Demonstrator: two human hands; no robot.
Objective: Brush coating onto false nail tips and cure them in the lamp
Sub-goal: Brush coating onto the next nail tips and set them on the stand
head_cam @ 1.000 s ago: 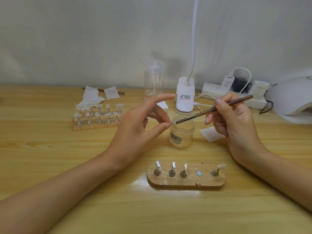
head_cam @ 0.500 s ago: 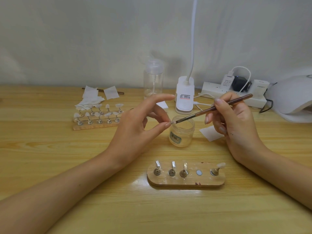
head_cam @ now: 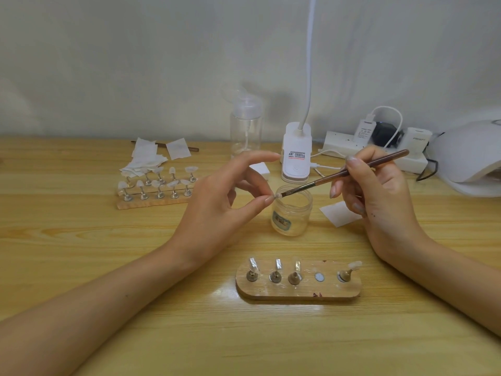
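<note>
My left hand (head_cam: pixel 225 204) pinches a small nail tip (head_cam: pixel 276 196) between thumb and a finger, held above the open clear jar (head_cam: pixel 291 213). My right hand (head_cam: pixel 379 196) grips a brown brush (head_cam: pixel 344 172) like a pen, and its bristles touch the pinched tip. In front of me lies an oval wooden stand (head_cam: pixel 298 290) with several metal pegs, one bare magnet spot (head_cam: pixel 320 277) and a peg with a tip at its right end. The white curing lamp (head_cam: pixel 471 156) sits at the far right edge.
A second wooden holder (head_cam: pixel 151 203) with several tips on pegs stands at the left, white wipes (head_cam: pixel 143 161) behind it. A clear pump bottle (head_cam: pixel 246 128), a white clip lamp base (head_cam: pixel 296 156) and a power strip (head_cam: pixel 379 147) line the back. A wipe (head_cam: pixel 339 213) lies beside the jar.
Almost nothing differs; both hands stay over the jar, with the brush tip still on the pinched nail tip.
</note>
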